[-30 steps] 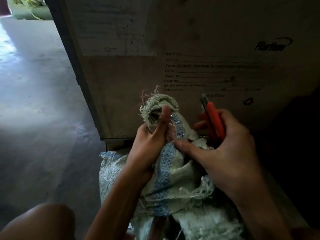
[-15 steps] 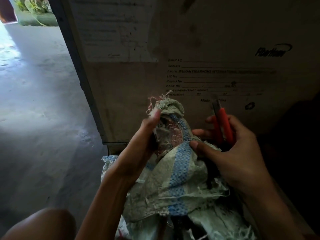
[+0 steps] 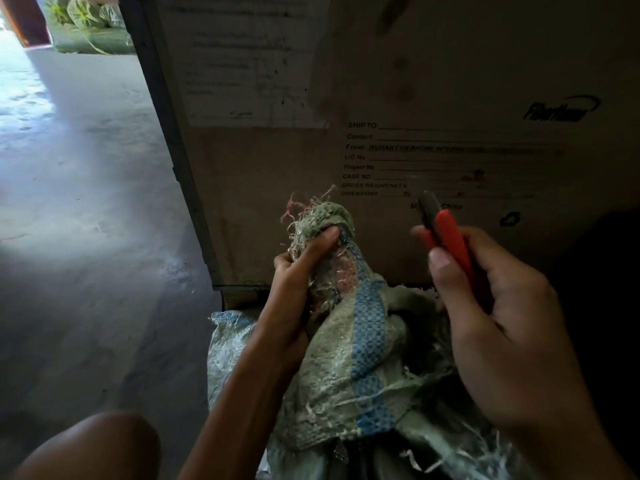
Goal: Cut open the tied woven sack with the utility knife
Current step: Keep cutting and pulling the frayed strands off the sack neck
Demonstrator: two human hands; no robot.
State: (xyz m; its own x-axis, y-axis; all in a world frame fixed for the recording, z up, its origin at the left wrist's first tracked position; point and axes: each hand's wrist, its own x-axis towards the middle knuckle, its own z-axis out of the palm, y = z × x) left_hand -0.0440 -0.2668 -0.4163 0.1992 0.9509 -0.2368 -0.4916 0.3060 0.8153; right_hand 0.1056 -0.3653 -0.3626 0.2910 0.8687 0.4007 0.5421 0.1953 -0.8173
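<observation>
While a bare knee (image 3: 90,445) sits low at the left, the woven sack (image 3: 349,368) lies on the floor just in front. The left hand (image 3: 294,289) squeezes its tied neck, fingers wrapped tight. Beside it, apart from the sack, the right hand (image 3: 498,323) grips the red utility knife (image 3: 450,237), before a big cardboard box (image 3: 433,98).

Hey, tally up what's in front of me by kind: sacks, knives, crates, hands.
Grey-green woven sack with blue stripe: 1
Red-handled utility knife: 1
Printed brown shipping crate: 1
Hands: 2, left hand, right hand
Total: 5
</observation>
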